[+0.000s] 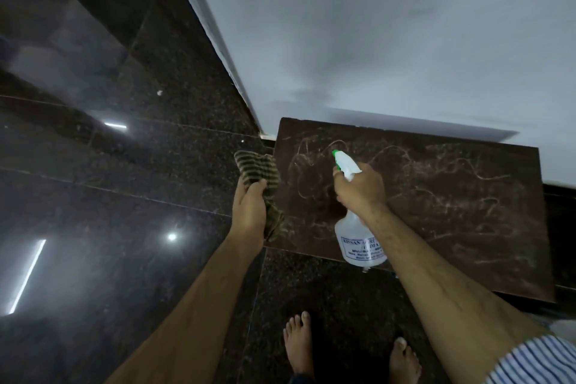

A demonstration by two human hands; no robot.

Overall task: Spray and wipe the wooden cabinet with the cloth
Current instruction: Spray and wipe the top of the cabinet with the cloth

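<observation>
Many pale scrawls across cabinet [436, 196]

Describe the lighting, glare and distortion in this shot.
Head view: dim overall; the glossy dark floor mirrors bright streaks and a round lamp spot; wide-angle bending curves the wall edge; the cabinet top shows pale smears; the spray bottle in the right hand and the cloth in the left hand stay fairly sharp.

Cloth [258, 170] left of cabinet [436, 196] — bottle [358, 237] above.

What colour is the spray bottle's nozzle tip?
Green, on the spray bottle in the right hand; head view.
</observation>
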